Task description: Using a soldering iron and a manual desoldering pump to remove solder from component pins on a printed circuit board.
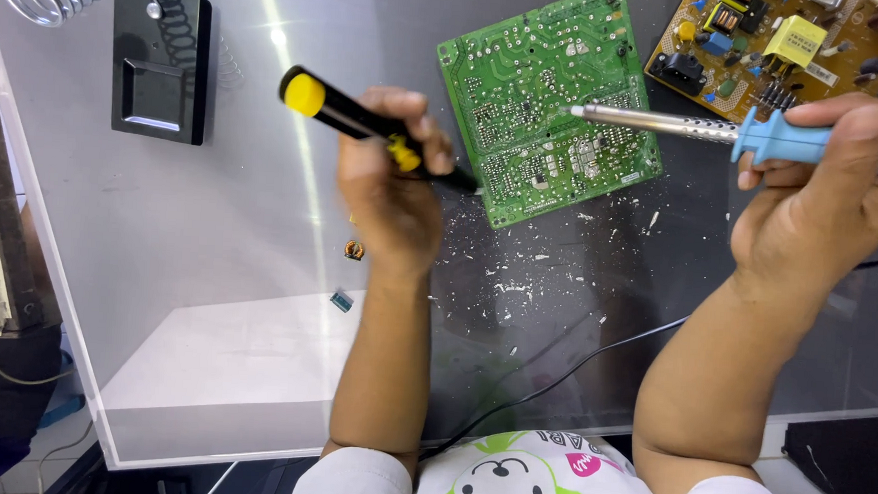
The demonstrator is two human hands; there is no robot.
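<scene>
A glossy grey transparent acrylic tabletop (208, 265) is being streaked by a bright strip of reflected overhead light (304, 140); pale tiled floor (48, 447) is being glimpsed lower left.

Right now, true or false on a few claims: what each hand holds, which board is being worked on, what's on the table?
1. The left hand holds a black and yellow screwdriver. True.
2. The right hand holds pliers. False: it holds a blue-handled soldering iron.
3. The iron's tip is over the green board. True.
4. The brown board lies under the screwdriver. False: it lies apart at the top right.
5. White scraps litter the table. True.
</scene>
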